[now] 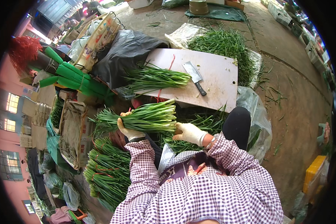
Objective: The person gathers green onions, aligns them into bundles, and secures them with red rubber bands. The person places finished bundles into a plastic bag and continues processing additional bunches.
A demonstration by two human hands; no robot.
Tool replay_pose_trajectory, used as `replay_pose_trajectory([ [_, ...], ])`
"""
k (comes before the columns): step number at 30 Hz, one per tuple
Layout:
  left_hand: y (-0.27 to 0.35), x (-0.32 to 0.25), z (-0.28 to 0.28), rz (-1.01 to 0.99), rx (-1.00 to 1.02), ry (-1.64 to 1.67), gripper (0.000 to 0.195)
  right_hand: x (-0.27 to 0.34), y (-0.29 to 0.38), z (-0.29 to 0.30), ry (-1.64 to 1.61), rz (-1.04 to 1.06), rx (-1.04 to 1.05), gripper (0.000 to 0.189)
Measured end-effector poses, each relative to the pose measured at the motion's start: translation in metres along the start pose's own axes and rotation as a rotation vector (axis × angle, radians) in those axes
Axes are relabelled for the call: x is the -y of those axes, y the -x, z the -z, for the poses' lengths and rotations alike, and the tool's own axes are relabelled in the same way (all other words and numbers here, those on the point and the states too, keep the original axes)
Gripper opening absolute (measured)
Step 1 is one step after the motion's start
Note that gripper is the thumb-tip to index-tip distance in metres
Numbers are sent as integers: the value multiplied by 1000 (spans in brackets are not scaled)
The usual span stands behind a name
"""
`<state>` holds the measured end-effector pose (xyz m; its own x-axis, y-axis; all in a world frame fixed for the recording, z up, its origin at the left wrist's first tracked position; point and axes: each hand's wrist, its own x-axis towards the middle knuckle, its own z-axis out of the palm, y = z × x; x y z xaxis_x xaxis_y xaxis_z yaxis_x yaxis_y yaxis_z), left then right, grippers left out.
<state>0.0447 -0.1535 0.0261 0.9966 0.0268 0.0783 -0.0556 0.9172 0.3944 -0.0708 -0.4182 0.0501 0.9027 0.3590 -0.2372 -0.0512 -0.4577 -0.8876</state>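
A loose bunch of green garlic chives lies in my gloved left hand, whose fingers wrap around it near the leafy end. My gloved right hand is at the pale cut ends of the same bunch, its fingertips by the stems; whether they grip any is unclear. Beyond my hands, a second bunch of chives rests on a white board, across a red tie whose ends show on both sides. A cleaver with a black handle lies flat on the board, right of that bunch.
Tied chive bunches are stacked at lower left. Loose greens lie on sacking behind the board. Clear plastic sheeting hangs right of my knee. A dark plastic sheet, green rolls and a crate stand left. Other people are farther off.
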Motion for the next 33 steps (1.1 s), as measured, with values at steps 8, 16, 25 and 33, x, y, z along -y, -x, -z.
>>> replay_pose_trajectory([
  [8,-11,-31,35,-34,-126,-80,37,-51,26,34,676,-96,137,29],
  [16,-12,-30,52,36,-191,-179,47,12,-10,33,-181,486,-637,14],
  [25,-12,-35,58,168,-281,-205,53,46,-26,18,-570,291,-539,26],
  [33,-4,-21,37,165,44,108,36,37,-20,22,-544,241,-352,16],
])
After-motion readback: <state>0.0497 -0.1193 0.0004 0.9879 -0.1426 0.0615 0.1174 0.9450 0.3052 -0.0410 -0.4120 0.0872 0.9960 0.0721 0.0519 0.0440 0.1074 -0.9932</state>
